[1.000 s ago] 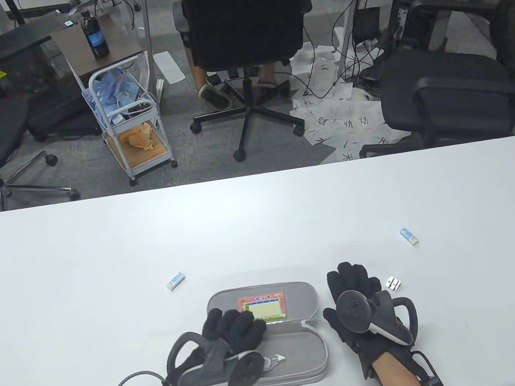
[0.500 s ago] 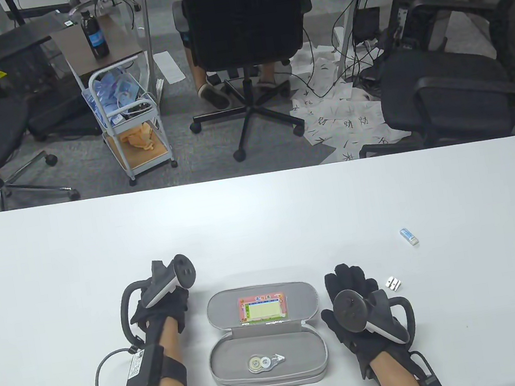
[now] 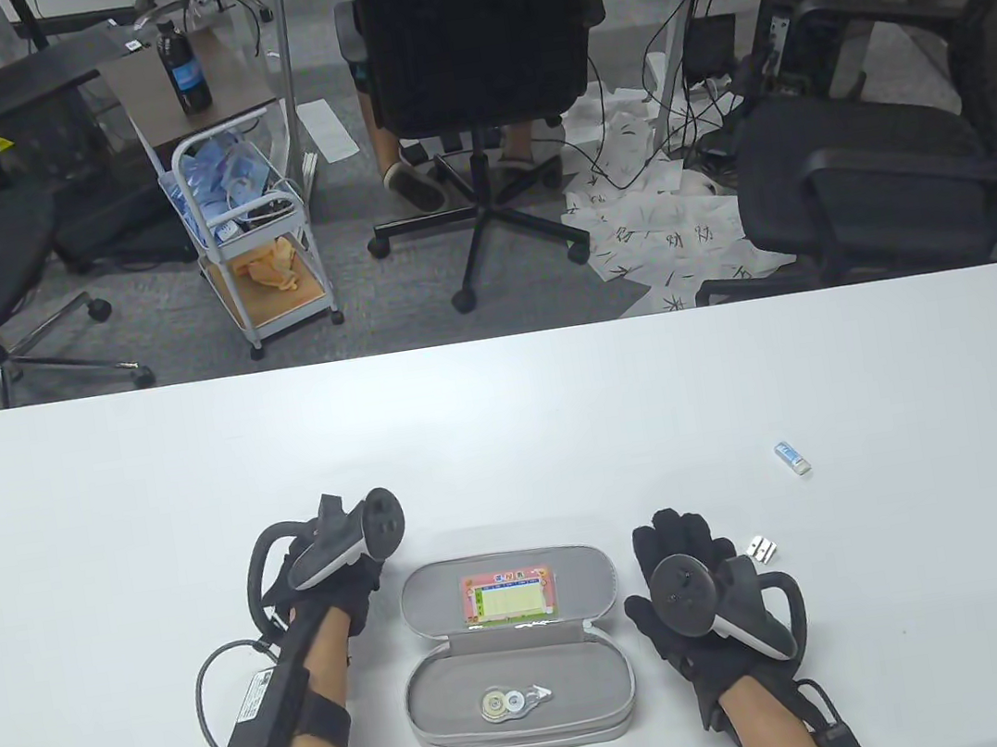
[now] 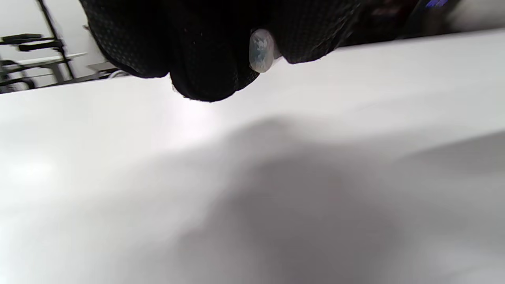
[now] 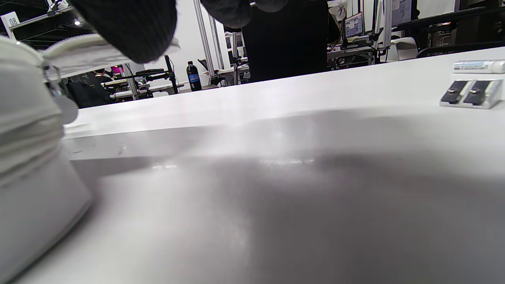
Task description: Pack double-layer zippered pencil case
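Observation:
The grey pencil case (image 3: 437, 710) lies open on the table, its lid (image 3: 584, 571) folded back with a colourful card (image 3: 509, 598) inside. A correction tape (image 3: 515, 700) lies in the near half. My left hand (image 3: 343, 584) is on the table just left of the lid. In the left wrist view its fingers (image 4: 209, 59) pinch a small whitish eraser (image 4: 260, 51) just above the table. My right hand (image 3: 680, 552) rests flat on the table right of the case, fingers spread and holding nothing. The case's side (image 5: 27, 177) shows in the right wrist view.
A second white-and-blue eraser (image 3: 792, 456) lies at the right. A small metal two-hole sharpener (image 3: 762, 549) lies just right of my right hand and shows in the right wrist view (image 5: 467, 94). Office chairs stand beyond the table's far edge.
My left hand left the correction tape in the case and moved to the left, where the small eraser lay. That eraser no longer shows on the table. The right hand has barely moved.

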Available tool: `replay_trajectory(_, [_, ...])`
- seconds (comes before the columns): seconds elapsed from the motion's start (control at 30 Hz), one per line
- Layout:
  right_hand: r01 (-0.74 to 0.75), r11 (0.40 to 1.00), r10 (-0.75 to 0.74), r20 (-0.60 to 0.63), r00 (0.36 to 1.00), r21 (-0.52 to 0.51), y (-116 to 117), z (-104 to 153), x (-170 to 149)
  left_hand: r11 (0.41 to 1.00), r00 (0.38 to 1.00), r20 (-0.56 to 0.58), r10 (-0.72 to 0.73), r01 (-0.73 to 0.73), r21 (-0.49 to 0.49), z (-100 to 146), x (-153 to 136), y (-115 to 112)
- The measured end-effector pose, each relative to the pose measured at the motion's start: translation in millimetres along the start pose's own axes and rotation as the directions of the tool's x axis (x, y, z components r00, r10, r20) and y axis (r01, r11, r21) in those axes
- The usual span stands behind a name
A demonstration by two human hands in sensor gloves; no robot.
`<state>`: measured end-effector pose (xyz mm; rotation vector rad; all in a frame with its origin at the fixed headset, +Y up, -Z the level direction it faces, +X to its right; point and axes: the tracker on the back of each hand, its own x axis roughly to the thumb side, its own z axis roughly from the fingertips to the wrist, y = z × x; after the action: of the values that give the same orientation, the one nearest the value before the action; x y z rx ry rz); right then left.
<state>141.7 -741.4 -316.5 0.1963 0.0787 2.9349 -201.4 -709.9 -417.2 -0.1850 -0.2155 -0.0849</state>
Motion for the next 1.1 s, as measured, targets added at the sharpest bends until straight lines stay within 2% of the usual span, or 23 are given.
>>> replay_trajectory(0.07, [-0.001,1.000,0.001,0.000,1.000,-0.003,-0.8,0.2,0.8,0.993,0.994,0.103,0.041,-0.052,0.106,24.8,15.5,22.3])
replay_trajectory(0.1, [0.001,1.000,-0.001,0.001,1.000,-0.009,-2.0,1.0,1.0,0.989,0.981,0.190,0.039,-0.065,0.130,39.7,31.3,30.9])
replay_trajectory(0.2, [0.001,1.000,-0.001,0.008,1.000,-0.018,-4.0,1.9,1.8,0.986,0.943,0.330,-0.049,-0.007,0.165,73.0,73.5,34.3])
replay_trajectory(0.27, [-0.004,1.000,0.004,0.011,1.000,-0.021,-4.1,2.3,2.7,0.978,0.896,0.416,-0.155,0.079,0.195,95.9,110.6,24.6])
replay_trajectory(0.4, [-0.014,1.000,0.015,0.026,1.000,-0.009,-2.5,3.3,3.6,0.985,0.874,0.469,-0.130,0.061,0.159,110.4,146.5,5.1])
replay_trajectory(0.53, [-0.014,0.999,0.016,0.038,0.999,-0.043,-4.9,4.8,3.3,0.969,0.888,0.399,-0.228,0.166,0.185,108.9,156.5,-7.5])
replay_trajectory(0.6, [-0.009,0.999,0.011,0.039,0.999,-0.041,-5.1,4.7,3.6,0.969,0.898,0.381,-0.221,0.158,0.191,111.1,152.4,-6.7])
replay_trajectory(0.67, [-0.014,0.998,0.015,0.020,1.000,-0.061,-5.2,5.1,4.3,0.969,0.926,0.341,-0.160,0.081,0.234,116.5,139.8,3.1])
replay_trajectory(0.77, [-0.011,0.998,0.013,0.028,1.000,-0.058,-4.7,4.0,4.8,0.940,0.969,0.236,-0.069,-0.016,0.342,126.5,106.1,22.1])
replay_trajectory(0.87, [-0.007,0.998,0.009,0.032,0.999,-0.060,-4.0,3.9,5.2,0.930,0.992,0.120,-0.039,-0.008,0.368,133.3,72.1,26.9])
replay_trajectory(0.97, [-0.016,0.997,0.018,0.031,0.999,-0.077,-5.2,4.5,6.6,0.931,1.000,-0.009,0.012,-0.008,0.364,136.4,34.0,19.2])
replay_trajectory(1.1, [-0.017,0.992,0.016,-0.007,1.000,-0.123,-6.6,4.8,5.2,0.944,0.991,-0.106,0.087,-0.048,0.327,134.1,2.2,-10.8])
